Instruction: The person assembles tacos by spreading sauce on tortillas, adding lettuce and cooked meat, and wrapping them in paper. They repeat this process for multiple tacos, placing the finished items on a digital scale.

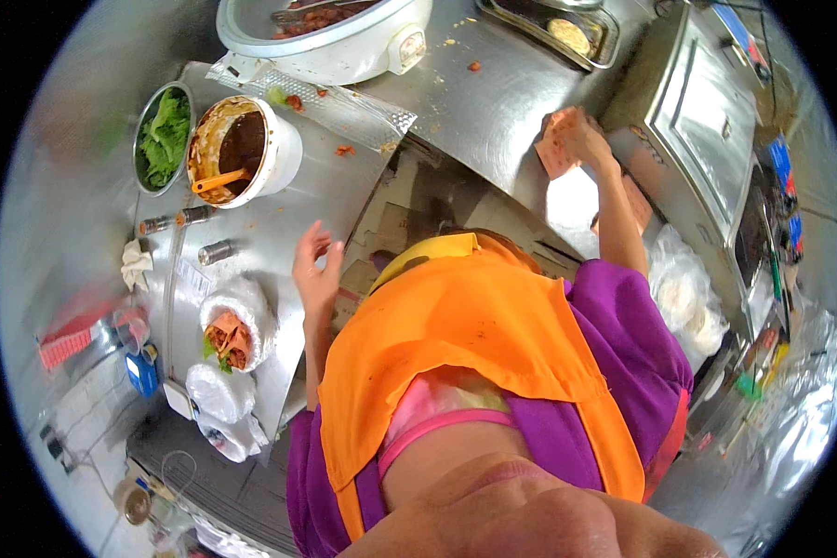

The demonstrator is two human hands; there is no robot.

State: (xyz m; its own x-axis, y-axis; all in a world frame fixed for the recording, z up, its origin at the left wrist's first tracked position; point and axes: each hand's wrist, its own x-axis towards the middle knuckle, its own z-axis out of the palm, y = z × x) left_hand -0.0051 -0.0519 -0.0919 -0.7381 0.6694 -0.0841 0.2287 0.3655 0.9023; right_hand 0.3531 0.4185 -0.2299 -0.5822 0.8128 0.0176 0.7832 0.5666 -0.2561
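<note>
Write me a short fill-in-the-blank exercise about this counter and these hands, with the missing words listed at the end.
1. The right hand holds a flat pinkish piece, while the left hand holds ____.
2. The leaves on the counter are ____ in colour.
3. In the picture, the white bucket stands on the ____ side of the leaves.
4. The apron over the purple sleeves is coloured ____.

Missing words: nothing; green; right; orange.

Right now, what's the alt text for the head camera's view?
A person's right hand holds a flat pinkish piece at a metal counter; the left hand is open and empty. At left: brown sauce in a bucket, greens in a bowl.
</note>
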